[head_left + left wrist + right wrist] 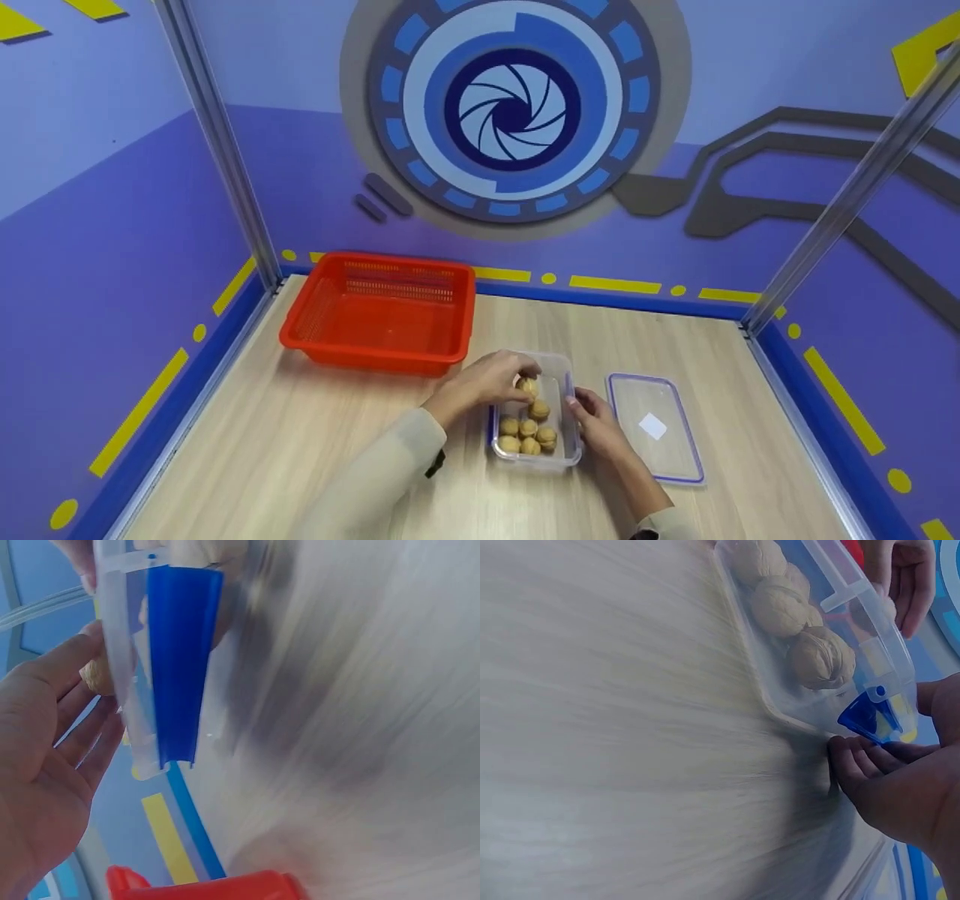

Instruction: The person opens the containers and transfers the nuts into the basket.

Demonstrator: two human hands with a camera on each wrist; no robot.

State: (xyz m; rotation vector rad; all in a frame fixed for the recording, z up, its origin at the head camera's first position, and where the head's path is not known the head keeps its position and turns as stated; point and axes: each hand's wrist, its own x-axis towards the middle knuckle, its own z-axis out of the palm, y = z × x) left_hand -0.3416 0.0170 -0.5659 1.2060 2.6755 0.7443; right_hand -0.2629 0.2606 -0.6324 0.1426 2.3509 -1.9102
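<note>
A clear plastic food container with blue side clips stands on the table, several walnuts gathered at its near end. Over its far part, my left hand pinches a walnut between thumb and fingers. The left wrist view shows that walnut partly behind the container wall, beside a hanging blue clip. At the right side, my right hand grips the container's rim, thumb on top. In the right wrist view its fingers lie under the blue clip.
A red plastic basket sits at the back left of the wooden table. To the right of the container lies its clear lid with a blue seal and a white label. Printed panels wall the table at the back and sides.
</note>
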